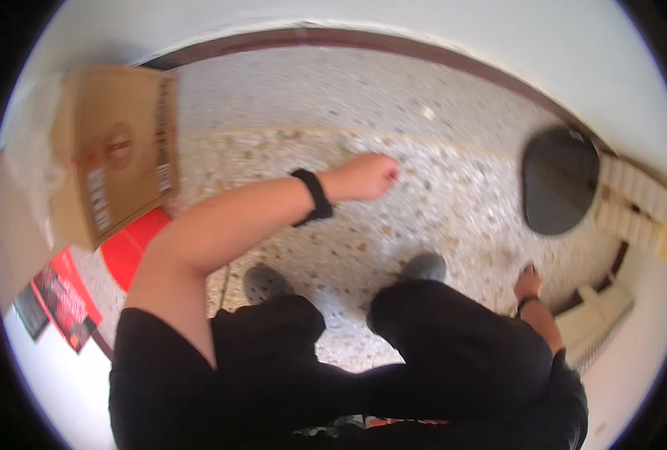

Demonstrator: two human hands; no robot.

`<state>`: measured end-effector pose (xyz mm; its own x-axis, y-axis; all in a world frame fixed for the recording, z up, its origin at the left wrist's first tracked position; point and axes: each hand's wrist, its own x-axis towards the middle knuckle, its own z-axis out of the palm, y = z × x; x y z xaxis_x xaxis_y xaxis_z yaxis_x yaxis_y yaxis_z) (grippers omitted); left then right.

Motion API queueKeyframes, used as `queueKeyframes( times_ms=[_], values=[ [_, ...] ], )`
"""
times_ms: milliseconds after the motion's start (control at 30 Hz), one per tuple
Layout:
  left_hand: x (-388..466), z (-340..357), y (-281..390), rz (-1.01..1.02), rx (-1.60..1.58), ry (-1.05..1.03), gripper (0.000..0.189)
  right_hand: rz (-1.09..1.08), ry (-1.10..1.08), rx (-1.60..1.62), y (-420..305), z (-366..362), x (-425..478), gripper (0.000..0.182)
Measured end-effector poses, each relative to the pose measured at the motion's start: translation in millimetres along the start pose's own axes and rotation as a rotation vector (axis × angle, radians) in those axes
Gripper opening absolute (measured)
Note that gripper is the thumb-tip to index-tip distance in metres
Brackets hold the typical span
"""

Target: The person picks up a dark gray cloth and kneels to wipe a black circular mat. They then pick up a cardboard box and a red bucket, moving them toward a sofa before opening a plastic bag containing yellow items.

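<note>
My left hand (365, 175) reaches across in front of my body over the speckled terrazzo floor (333, 242), its fingers curled into a fist. Nothing shows in it. A black band (312, 197) circles that wrist. Lower on the right, my right hand (528, 283) hangs beside my leg, with a thin dark band at the wrist. It is small and blurred, so its grip is unclear. The closest thing to it is a beige plastic object (598, 315). My feet, in grey shoes (425, 266), stand apart on the floor.
A cardboard box (125, 152) with printing stands at left, above a red round-edged object (134, 242). Red printed packaging (66, 298) lies lower left. At right are a dark rounded panel (560, 180) and cream ribbed objects (634, 202). Brown skirting (367, 38) edges the white wall.
</note>
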<state>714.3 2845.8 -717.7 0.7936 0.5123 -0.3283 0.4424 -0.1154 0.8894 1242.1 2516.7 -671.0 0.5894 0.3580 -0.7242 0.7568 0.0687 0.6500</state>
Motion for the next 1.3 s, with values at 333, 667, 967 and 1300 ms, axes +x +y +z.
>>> queueKeyframes(
  times_ms=[333, 667, 967, 1300],
  values=[
    [-43, -69, 29, 0.048, 0.109, 0.110, 0.016, -0.161, 0.283, -0.037, -27, 9, 29, 0.020],
    [-315, -237, 135, -0.005, -0.275, 0.533, 0.024, -0.735, 0.556, 0.597, -107, -185, -58, 0.045],
    [-608, -255, -86, -0.611, 0.058, 1.880, 0.023, -1.450, 0.788, 0.154, -271, -522, -189, 0.042],
    [-683, -354, -193, -0.975, 0.115, 1.721, 0.066, -1.496, 0.168, 0.964, -477, -666, -411, 0.085]
  ],
)
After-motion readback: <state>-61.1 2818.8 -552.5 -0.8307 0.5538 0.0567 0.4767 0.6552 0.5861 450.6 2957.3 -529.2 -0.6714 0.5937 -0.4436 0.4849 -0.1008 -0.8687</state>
